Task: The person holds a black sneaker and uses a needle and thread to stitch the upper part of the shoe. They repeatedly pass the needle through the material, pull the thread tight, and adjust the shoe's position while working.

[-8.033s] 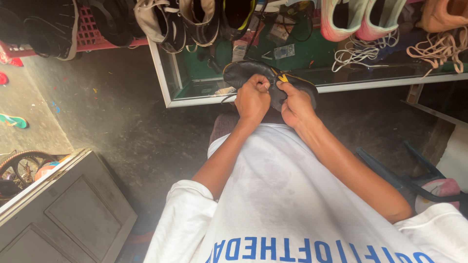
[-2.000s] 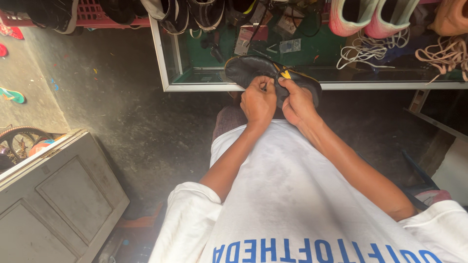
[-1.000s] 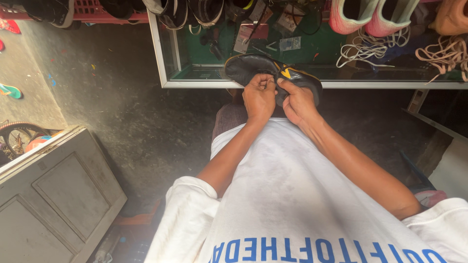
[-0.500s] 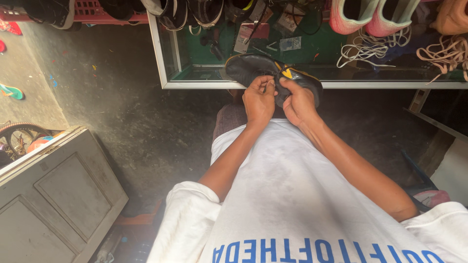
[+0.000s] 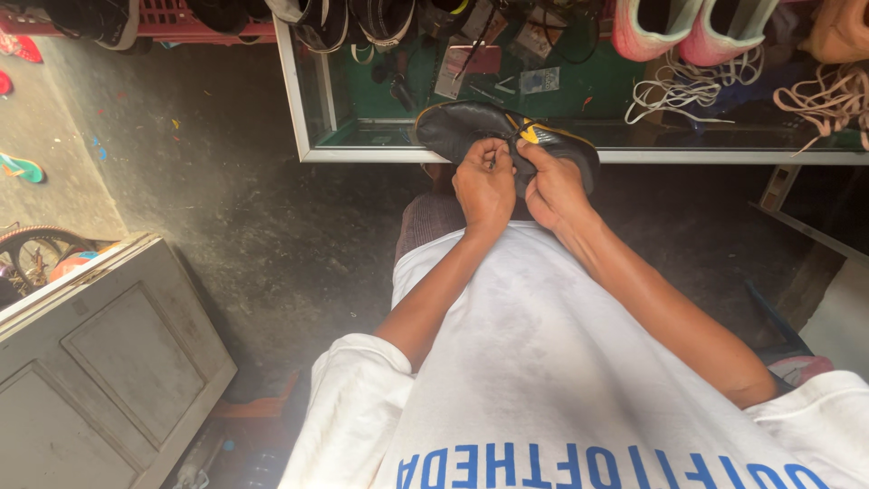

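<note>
We hold a black shoe (image 5: 471, 127) with yellow trim in front of us, just above our lap and right at the near edge of the glass-fronted cabinet (image 5: 579, 156). Our left hand (image 5: 485, 186) is curled shut on the middle of the shoe, knuckles up, with thumb and forefinger pinched together at the top; whether something thin sits in that pinch we cannot tell. Our right hand (image 5: 554, 188) is closed around the shoe's right part, its thumb pressed on the yellow-marked patch. The two hands sit side by side, nearly touching, and the shoe's dark toe end sticks out to the left of the left hand.

Inside the cabinet, beyond the shoe, lie white laces (image 5: 670, 95) and small packets on a green floor. On top of the cabinet stand a pair of pink boots (image 5: 688, 27) to the right of the shoe and dark shoes (image 5: 353, 18) to its left. Well left of the shoe, across the grey concrete floor (image 5: 235, 208), stands a grey panelled box (image 5: 100, 362).
</note>
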